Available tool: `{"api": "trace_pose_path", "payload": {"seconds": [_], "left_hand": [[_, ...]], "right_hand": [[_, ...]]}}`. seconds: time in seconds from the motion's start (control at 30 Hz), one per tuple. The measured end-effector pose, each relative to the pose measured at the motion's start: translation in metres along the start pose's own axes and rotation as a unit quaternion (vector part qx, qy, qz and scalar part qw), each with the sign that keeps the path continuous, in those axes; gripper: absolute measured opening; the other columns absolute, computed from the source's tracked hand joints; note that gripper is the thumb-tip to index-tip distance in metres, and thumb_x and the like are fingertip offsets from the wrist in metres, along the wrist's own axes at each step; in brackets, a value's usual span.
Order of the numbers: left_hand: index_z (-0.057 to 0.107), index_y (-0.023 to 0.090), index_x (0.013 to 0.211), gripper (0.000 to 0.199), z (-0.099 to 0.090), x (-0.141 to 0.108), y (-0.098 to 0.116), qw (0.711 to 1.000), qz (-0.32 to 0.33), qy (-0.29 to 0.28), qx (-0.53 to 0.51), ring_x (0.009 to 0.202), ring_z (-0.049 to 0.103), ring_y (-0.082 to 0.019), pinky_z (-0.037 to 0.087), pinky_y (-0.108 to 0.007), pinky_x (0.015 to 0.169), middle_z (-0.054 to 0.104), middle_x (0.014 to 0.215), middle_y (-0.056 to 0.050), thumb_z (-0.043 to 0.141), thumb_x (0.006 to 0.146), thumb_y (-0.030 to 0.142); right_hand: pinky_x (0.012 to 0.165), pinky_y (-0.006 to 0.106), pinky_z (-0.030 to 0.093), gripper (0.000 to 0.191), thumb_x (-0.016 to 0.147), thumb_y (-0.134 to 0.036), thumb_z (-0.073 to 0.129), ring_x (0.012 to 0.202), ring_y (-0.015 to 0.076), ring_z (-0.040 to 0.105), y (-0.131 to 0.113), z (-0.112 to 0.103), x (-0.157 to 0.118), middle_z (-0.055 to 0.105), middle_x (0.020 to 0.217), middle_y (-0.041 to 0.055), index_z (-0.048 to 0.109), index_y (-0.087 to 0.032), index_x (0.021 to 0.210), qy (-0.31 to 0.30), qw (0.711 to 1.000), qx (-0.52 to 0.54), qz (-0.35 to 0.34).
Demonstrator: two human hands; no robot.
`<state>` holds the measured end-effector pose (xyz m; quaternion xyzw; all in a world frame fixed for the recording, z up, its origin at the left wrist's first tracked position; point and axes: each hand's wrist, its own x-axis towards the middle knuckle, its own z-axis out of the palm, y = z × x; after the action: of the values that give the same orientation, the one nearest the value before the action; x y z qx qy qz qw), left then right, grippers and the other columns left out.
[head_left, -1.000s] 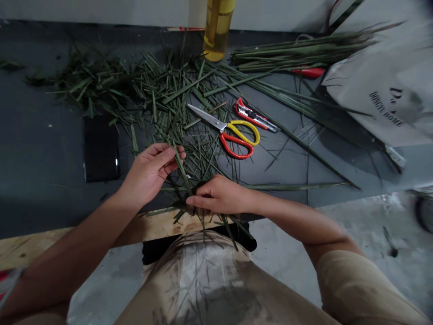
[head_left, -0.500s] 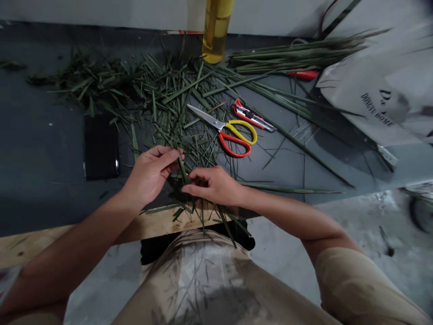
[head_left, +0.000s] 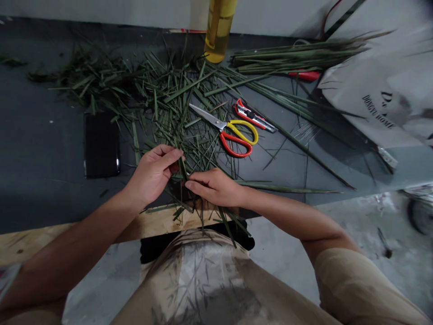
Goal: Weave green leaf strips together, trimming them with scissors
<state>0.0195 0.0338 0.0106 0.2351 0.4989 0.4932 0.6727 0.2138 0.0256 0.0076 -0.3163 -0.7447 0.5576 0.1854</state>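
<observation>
the left hand (head_left: 152, 174) and the right hand (head_left: 213, 187) are working at lower centre of the frame, just above the board edge. a narrow green leaf strip (head_left: 182, 169) is standing between them, its long axis running nearly upright, its upper end leaning slightly to the upper left and its lower end pointing down toward the lap. the left fingers (head_left: 165, 155) are curling inward, pinching the strip against the thumb. the right fingers (head_left: 199, 183) are closing on the strip's lower part and on a loose bunch of leaf strips (head_left: 199, 212), whose ends are hanging past a plywood board (head_left: 101, 230) toward a beige lap cloth (head_left: 199, 275).

a dark grey tabletop (head_left: 43, 149) is carrying a scattered heap of cut leaf strips (head_left: 162, 99) at upper centre. steel scissors with red and yellow handles (head_left: 225, 131) are lying right of the hands, blades pointing upper left, just beside a red and black utility knife (head_left: 253, 116). a bundle of long leaves (head_left: 294, 58) is lying at upper right, near a white printed paper bag (head_left: 379, 95). a black phone (head_left: 101, 144) is lying at left, and a yellow bottle (head_left: 219, 31) is standing at top centre. a concrete floor (head_left: 355, 221) is showing at lower right.
</observation>
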Motion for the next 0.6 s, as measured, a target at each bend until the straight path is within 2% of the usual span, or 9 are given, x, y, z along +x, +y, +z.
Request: {"api": "trace_pose_path", "payload": {"seconds": [0.13, 0.3, 0.43, 0.6], "left_hand": [[0.067, 0.02, 0.066, 0.026, -0.0017, 0.0013, -0.0014, 1.0, -0.004, 0.007, 0.013, 0.064, 0.057, -0.01, 0.049, -0.022, 0.058, 0.066, 0.074, 0.001, 0.092, 0.071, 0.02], [0.067, 0.02, 0.068, 0.025, -0.0022, 0.0021, -0.002, 1.0, -0.007, 0.021, 0.014, 0.06, 0.057, -0.008, 0.048, -0.021, 0.056, 0.065, 0.074, 0.003, 0.091, 0.073, 0.02], [0.07, 0.02, 0.07, 0.02, -0.0006, 0.0022, -0.0007, 0.999, -0.002, 0.043, 0.016, 0.063, 0.056, -0.008, 0.05, -0.021, 0.059, 0.064, 0.077, 0.002, 0.088, 0.077, 0.017], [0.071, 0.02, 0.07, 0.017, -0.0002, 0.0026, 0.0008, 0.998, 0.004, 0.055, 0.01, 0.062, 0.051, -0.009, 0.049, -0.02, 0.056, 0.061, 0.077, 0.001, 0.084, 0.08, 0.017]], "right_hand": [[0.059, 0.023, 0.031, 0.032, 0.097, -0.031, 0.047, 0.058, 0.0082, 0.034, -0.0013, 0.0018, 0.001, 0.038, 0.059, -0.0066, 0.041, -0.021, 0.067, 0.014, 0.999, -0.003, 0.039], [0.06, 0.022, 0.033, 0.007, 0.082, -0.025, 0.054, 0.059, 0.0081, 0.04, -0.0014, 0.0067, 0.0009, 0.05, 0.062, -0.0064, 0.055, -0.019, 0.081, 0.062, 0.995, -0.009, 0.077], [0.061, 0.023, 0.034, 0.012, 0.082, -0.024, 0.052, 0.06, 0.0083, 0.044, -0.0009, 0.0069, 0.0005, 0.055, 0.065, -0.005, 0.061, -0.017, 0.087, 0.055, 0.995, -0.005, 0.083], [0.062, 0.023, 0.035, 0.017, 0.089, -0.034, 0.056, 0.06, 0.008, 0.041, 0.0002, 0.0072, 0.0014, 0.052, 0.063, -0.006, 0.056, -0.019, 0.081, 0.058, 0.995, 0.014, 0.079]]}}
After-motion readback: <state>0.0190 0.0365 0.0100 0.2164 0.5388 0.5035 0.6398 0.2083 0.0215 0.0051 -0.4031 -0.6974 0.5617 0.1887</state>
